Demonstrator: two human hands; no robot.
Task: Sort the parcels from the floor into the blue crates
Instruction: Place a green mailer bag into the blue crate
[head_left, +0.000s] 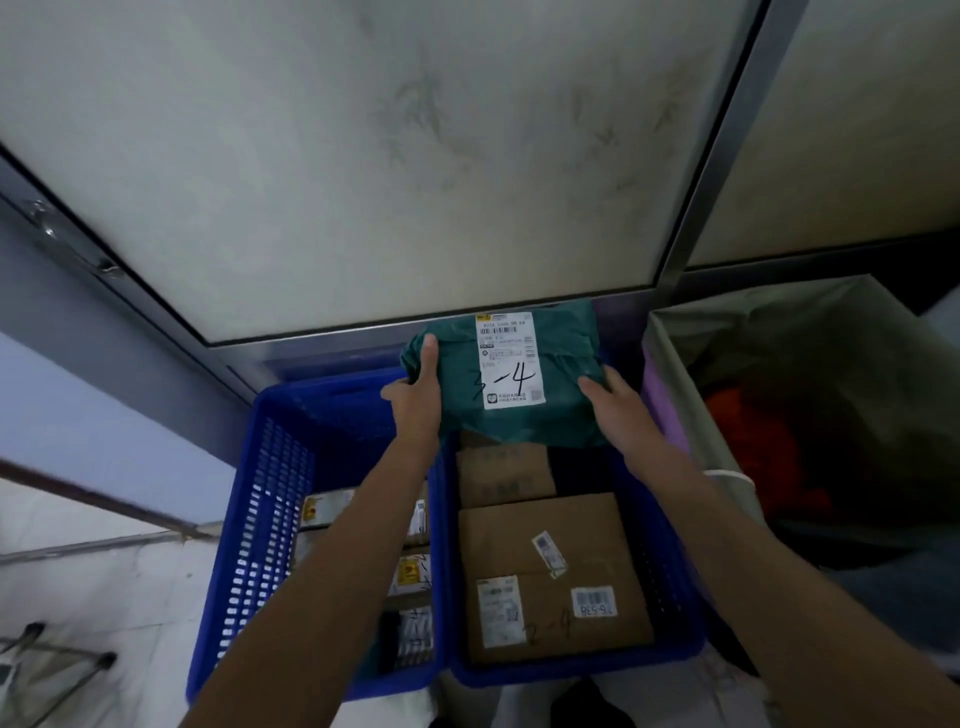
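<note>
Green parcel (563, 421) in the curled grip of left hand (415, 402) and right hand (621, 408)

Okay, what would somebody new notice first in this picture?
The green parcel with 3-4 handwritten on its white label, gripped by the left hand and right hand above the far end of the right blue crate. Nearer in that crate lies a large cardboard box.
</note>
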